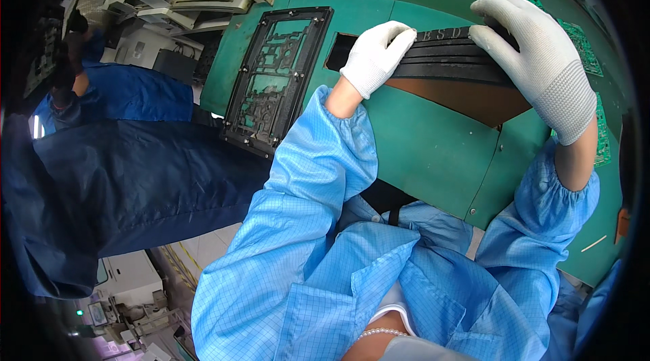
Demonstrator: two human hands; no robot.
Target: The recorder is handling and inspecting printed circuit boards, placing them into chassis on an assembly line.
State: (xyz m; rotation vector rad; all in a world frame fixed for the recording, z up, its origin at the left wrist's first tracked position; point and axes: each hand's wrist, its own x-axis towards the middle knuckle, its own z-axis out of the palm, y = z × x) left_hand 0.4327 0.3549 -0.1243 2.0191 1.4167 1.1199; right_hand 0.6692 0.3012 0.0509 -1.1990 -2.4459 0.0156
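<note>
closest is the person's blue coat (393,259), with a string of beads (382,332) at the neck. the puffy sleeves reach up over a green table (426,134). a thin stick (594,244) lies on the table at the right. both hands wear white gloves and hold a long black tray (450,56) up on its edge, past the middle of the table. the left hand (379,56) pinches the left end, thumb and finger close together. the right hand (535,56) grips the right end, thumb on the near side and fingers bent over the far side, spread from the thumb. a brown patch (467,98) shows just below the tray; i cannot tell what it is. left of the left hand, a black frame (281,77) with cut-out shapes lies flat. green boards (579,46) lie along the right, past the right hand. far left are a co-worker in dark blue (149,178) and a pale rack (210,4).
</note>
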